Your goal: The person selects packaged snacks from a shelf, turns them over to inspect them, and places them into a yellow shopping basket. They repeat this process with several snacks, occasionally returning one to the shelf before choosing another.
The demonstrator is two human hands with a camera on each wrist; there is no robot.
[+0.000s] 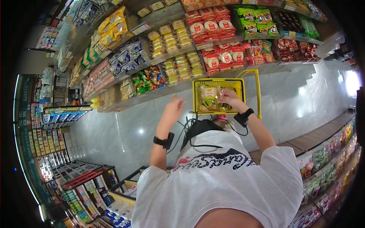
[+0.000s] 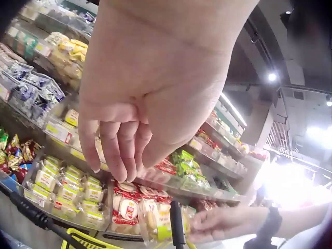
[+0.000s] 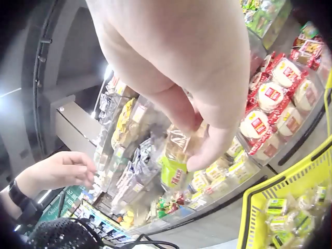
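My right hand (image 1: 230, 97) pinches a clear-wrapped pastry packet (image 3: 175, 166) between thumb and fingers, its label yellow-green. In the head view this packet overlaps the yellow shopping basket (image 1: 195, 97), and more small packets with yellow-green labels (image 3: 280, 223) lie inside the basket in the right wrist view. To the left of the basket, my left hand (image 1: 175, 106) is held in the air with loosely bent fingers and nothing in it. Its palm and hanging fingers fill the upper left wrist view, in front of the snack shelves.
Stepped shelves hold red-wrapped round pastries (image 1: 211, 26), yellow-labelled packets (image 1: 171, 43), green snack bags (image 1: 255, 21) and blue-white packets (image 1: 129, 55). The basket's yellow handle (image 1: 259, 93) stands out on the right. Black cables (image 1: 203, 145) hang at the waist. More shelves (image 1: 323, 163) line the aisle behind.
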